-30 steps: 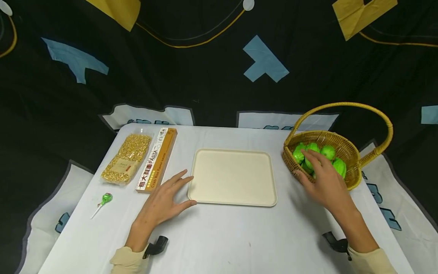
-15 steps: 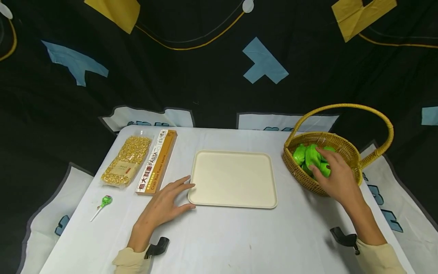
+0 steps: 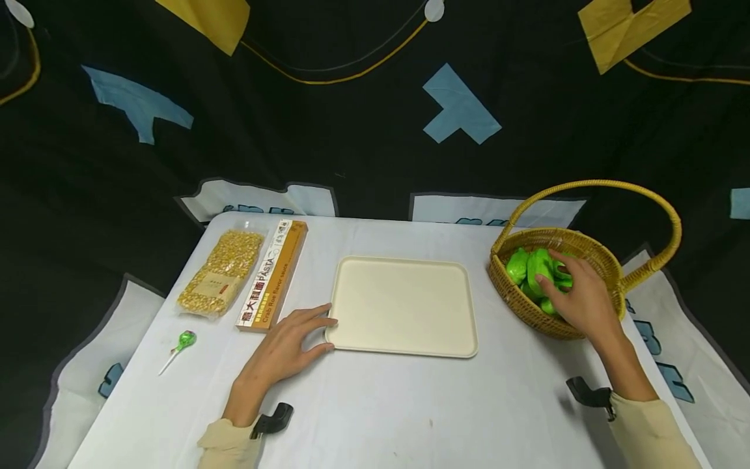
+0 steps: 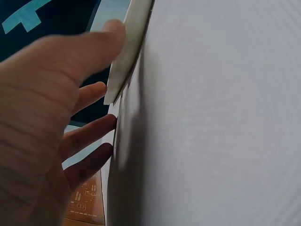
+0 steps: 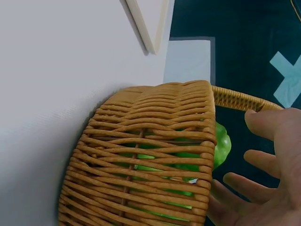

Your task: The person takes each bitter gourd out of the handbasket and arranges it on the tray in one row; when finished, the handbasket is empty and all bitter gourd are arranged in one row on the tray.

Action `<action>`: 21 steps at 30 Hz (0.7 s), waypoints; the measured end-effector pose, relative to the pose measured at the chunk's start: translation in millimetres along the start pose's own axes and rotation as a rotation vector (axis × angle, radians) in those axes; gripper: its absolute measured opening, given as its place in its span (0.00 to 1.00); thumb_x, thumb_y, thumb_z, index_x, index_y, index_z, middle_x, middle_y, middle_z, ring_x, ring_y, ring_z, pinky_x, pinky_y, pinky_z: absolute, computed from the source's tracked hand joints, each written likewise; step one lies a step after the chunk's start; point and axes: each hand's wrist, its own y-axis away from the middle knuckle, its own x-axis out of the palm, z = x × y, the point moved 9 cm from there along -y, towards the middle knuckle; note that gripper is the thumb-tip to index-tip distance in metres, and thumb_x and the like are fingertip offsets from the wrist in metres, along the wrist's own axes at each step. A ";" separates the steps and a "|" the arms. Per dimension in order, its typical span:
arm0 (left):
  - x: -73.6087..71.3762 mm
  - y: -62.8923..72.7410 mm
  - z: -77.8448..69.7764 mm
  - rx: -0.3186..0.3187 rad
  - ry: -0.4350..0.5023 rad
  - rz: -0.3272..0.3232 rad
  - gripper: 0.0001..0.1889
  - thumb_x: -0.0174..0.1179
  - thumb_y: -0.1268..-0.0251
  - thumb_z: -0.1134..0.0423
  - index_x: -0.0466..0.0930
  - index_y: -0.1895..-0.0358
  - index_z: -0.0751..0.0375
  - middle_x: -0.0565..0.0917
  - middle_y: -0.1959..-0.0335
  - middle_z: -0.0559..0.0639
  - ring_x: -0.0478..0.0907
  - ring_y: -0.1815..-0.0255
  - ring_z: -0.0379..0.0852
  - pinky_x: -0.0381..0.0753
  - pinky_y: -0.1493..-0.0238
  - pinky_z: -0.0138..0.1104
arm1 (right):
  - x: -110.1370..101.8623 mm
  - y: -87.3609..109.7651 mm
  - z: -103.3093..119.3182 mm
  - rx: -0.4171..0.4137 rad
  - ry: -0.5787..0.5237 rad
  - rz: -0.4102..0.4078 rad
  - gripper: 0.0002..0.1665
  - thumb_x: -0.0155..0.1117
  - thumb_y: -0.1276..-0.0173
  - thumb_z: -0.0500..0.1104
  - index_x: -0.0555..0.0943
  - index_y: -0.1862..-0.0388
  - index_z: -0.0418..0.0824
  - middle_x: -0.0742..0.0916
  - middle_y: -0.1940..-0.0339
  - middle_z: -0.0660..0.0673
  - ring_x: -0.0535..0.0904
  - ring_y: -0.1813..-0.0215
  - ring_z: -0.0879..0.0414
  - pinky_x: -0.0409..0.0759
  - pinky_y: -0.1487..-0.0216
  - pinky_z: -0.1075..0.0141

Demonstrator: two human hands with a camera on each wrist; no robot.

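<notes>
My right hand [image 3: 583, 299] reaches over the near right rim of a woven basket [image 3: 518, 309], thumb and fingers spread at the bright green, ridged, fruit-like pieces [image 3: 538, 266] inside. In the right wrist view, the basket wall [image 5: 136, 160] hides most of them. One green piece [image 5: 222, 146] shows past the rim, and the fingers [image 5: 263, 162] are not wrapped around it. Whether the fingertips touch a piece is hard to tell. My left hand [image 3: 281, 352] lies with relaxed, spread fingers at the left edge of a cream tray [image 3: 404, 306]; its thumb is at the tray's near left corner.
Left of the tray lie a pasta box [image 3: 272, 277], a clear bag of corn kernels [image 3: 225, 267] and a green-wrapped lollipop [image 3: 186, 339]. The basket's tall handle [image 3: 603, 184] arches over it. A black patterned cloth [image 3: 351, 130] hangs behind the white table.
Over the last second my right hand has shifted right across the basket, and a long green piece now shows left of its fingers. The left hand stays at the tray.
</notes>
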 end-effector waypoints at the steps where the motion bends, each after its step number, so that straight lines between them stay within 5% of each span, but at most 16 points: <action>1: 0.0 -0.5 -0.2 0.003 -0.001 0.001 0.23 0.77 0.34 0.50 0.87 0.37 0.47 0.78 0.23 0.49 0.78 0.27 0.54 0.79 0.27 0.52 | 0.9 -1.3 -1.3 0.008 0.003 0.004 0.38 0.68 0.21 0.50 0.71 0.21 0.33 0.77 0.31 0.21 0.74 0.35 0.24 0.76 0.42 0.23; 21: 0.1 2.2 0.8 -0.018 0.013 0.004 0.20 0.74 0.29 0.50 0.87 0.37 0.47 0.78 0.23 0.48 0.78 0.27 0.53 0.78 0.26 0.52 | 17.4 -18.9 -22.2 0.138 0.001 0.124 0.46 0.66 0.21 0.58 0.65 0.18 0.30 0.73 0.27 0.19 0.75 0.36 0.20 0.79 0.42 0.24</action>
